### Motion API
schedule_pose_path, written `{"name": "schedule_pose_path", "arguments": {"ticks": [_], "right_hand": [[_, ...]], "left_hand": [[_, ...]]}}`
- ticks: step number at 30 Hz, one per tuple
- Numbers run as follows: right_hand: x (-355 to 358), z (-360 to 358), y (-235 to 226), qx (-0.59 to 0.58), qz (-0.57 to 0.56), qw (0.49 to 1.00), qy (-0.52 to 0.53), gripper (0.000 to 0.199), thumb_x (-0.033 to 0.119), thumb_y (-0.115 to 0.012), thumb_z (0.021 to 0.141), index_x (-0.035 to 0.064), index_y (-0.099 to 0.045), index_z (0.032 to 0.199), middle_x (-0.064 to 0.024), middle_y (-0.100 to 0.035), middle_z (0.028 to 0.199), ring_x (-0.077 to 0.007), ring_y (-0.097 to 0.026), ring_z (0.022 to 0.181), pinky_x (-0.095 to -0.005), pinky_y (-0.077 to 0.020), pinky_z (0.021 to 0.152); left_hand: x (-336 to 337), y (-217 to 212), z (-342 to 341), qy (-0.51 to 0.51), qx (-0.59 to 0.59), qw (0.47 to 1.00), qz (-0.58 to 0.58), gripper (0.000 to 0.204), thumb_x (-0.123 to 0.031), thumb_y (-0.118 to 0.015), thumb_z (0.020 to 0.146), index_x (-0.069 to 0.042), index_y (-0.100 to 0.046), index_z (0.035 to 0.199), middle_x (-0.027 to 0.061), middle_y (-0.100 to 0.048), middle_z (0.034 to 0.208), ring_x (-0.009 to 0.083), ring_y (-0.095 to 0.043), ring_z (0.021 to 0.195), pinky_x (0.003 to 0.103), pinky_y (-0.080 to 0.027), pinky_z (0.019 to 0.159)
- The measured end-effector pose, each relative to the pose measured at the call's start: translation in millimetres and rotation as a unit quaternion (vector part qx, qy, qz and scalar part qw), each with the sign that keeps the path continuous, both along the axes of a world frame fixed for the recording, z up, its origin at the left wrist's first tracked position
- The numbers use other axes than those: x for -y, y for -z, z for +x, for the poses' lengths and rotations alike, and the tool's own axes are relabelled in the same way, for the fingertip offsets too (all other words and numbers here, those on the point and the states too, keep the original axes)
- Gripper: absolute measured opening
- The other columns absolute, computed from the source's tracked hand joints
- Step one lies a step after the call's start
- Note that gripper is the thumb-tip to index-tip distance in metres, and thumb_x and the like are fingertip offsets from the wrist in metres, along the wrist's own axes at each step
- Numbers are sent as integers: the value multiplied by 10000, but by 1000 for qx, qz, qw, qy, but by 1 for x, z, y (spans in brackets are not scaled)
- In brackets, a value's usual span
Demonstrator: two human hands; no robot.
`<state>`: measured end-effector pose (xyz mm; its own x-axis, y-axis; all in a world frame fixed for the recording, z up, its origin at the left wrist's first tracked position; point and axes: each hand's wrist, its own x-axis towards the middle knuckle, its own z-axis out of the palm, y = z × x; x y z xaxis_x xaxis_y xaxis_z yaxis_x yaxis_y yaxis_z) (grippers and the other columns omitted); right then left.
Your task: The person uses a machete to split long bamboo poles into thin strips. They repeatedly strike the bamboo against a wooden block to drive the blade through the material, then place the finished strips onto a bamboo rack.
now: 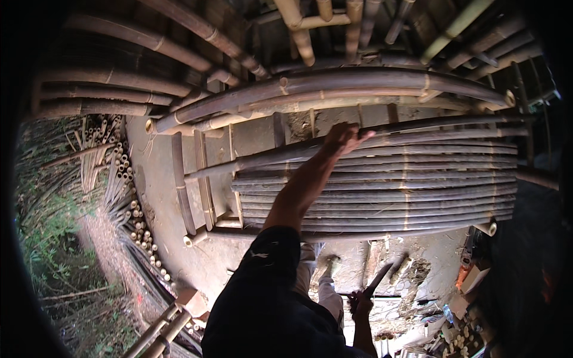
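My left arm reaches over a bamboo slat platform point(376, 197), and my left hand point(347, 138) is closed on a long dark bamboo pole point(268, 157). This pole lies slanted along the far side of the slats, its left end sticking out past them. Several narrower dark slats sit side by side below it, with pale joints lined up across them. Lower down, at my side, my right hand point(360, 303) grips a machete point(379, 279) by its handle. The blade points up and to the right, apart from the platform.
Thick bamboo rails point(352, 80) run along the platform's far side. Cut bamboo poles point(128, 173) are stacked on the left beside green plants point(57, 244). A cardboard box point(474, 277) and short bamboo offcuts point(462, 337) lie at the lower right.
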<state>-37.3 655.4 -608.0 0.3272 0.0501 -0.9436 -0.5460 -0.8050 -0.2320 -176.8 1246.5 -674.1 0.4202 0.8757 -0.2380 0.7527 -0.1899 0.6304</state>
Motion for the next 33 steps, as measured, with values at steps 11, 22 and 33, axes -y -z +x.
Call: {"name": "schedule_pose_path", "arguments": {"ticks": [11, 22, 33], "right_hand": [[23, -33, -4, -115, -89, 988, -56, 234, 106, -703, 853, -77, -590, 947, -175, -687, 827, -282, -711, 641, -357, -593, 567], [-57, -54, -4, -118, -66, 989, -61, 244, 130, -690, 876, -12, -567, 1032, -158, -699, 880, -265, -723, 688, -336, -569, 570], [-39, -74, -5, -138, -99, 985, -16, 271, 157, -695, 867, 10, -565, 1053, -140, -697, 864, -265, -722, 677, -325, -549, 537]], "left_hand": [[-54, 69, 112, 78, -46, 996, 10, 863, -841, -395, 829, -19, -657, 821, 190, -676, 706, 281, -711, 701, 411, -586, 651], [-51, 156, 149, 103, -30, 994, -4, 1014, -891, -565, 654, -3, -598, 1142, 219, -700, 892, 361, -705, 867, 429, -569, 806], [-50, 161, 125, -65, -6, 960, 273, 853, -764, -641, 730, -48, -597, 1191, 117, -595, 1156, 258, -508, 1153, 457, -399, 957]]}}
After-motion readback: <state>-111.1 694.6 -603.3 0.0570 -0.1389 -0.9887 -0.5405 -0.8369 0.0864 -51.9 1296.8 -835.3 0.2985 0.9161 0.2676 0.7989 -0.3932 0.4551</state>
